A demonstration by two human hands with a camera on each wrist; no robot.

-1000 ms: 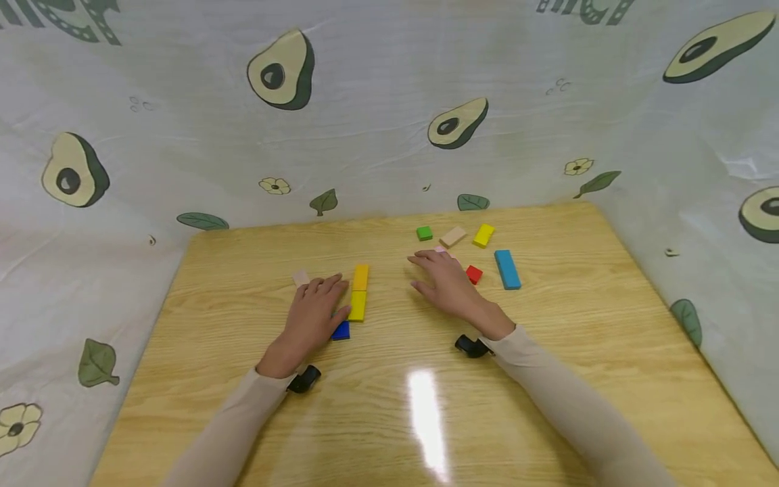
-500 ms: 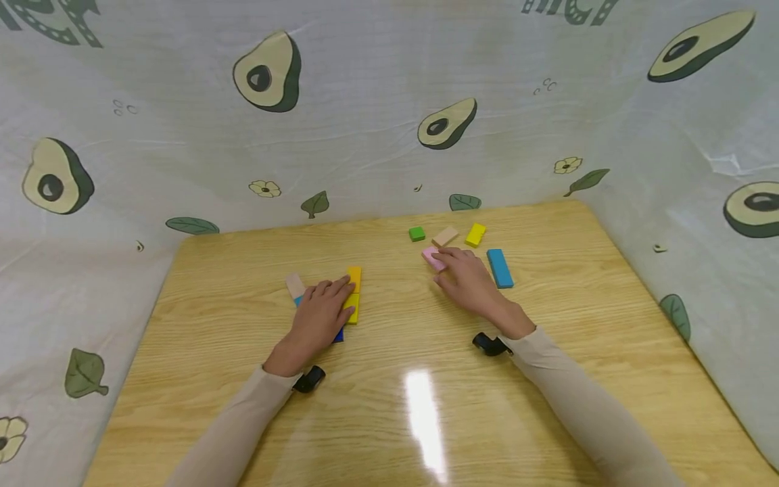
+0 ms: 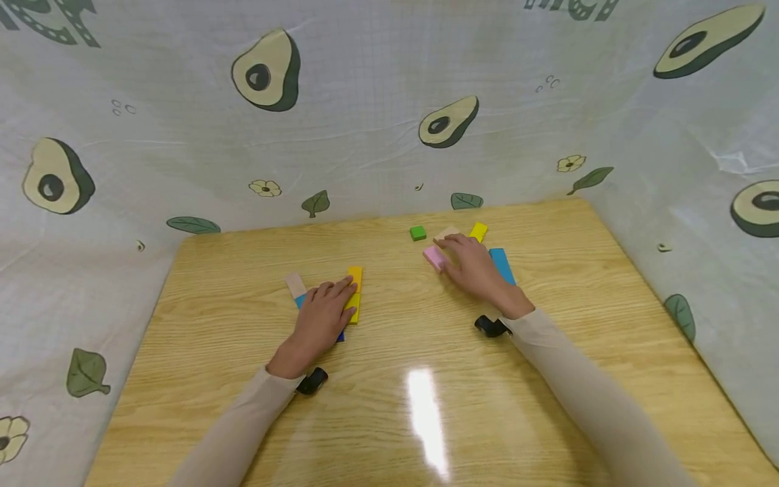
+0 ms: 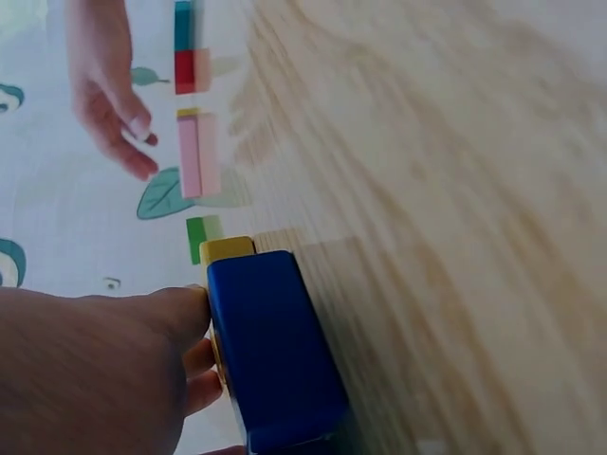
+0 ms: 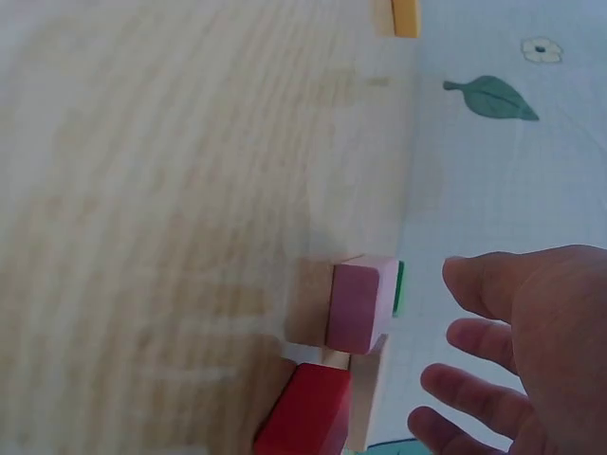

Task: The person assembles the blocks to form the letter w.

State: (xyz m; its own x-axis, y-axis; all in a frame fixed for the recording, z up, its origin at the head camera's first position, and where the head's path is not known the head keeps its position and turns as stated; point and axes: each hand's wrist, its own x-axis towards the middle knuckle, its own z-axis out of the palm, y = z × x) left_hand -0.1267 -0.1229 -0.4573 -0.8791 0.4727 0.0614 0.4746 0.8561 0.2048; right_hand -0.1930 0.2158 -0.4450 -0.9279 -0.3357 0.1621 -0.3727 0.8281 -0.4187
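Note:
My left hand (image 3: 319, 321) lies over a group of wooden blocks, its fingers reaching an orange block (image 3: 357, 272) and a yellow block (image 3: 355, 310) set end to end. A dark blue block (image 4: 275, 351) shows large beside the thumb in the left wrist view. Past the knuckles, a plain wood block (image 3: 295, 284) and a light blue block (image 3: 300, 301) stick out. My right hand (image 3: 477, 270) hovers over the right-hand blocks, fingers loosely bent, thumb by a pink block (image 3: 433, 258). In the right wrist view that hand is apart from the pink block and a red block (image 5: 308, 412).
Around the right hand lie a green block (image 3: 417, 233), a partly covered plain wood block (image 3: 447, 233), a small yellow block (image 3: 479, 231) and a long blue block (image 3: 502, 266). An avocado-print cloth (image 3: 365, 135) rises behind the wooden table (image 3: 377, 406).
The right hand has moved right and forward, off the pink block, and hides the red block in the head view. The left hand has shifted slightly right onto the orange and yellow blocks.

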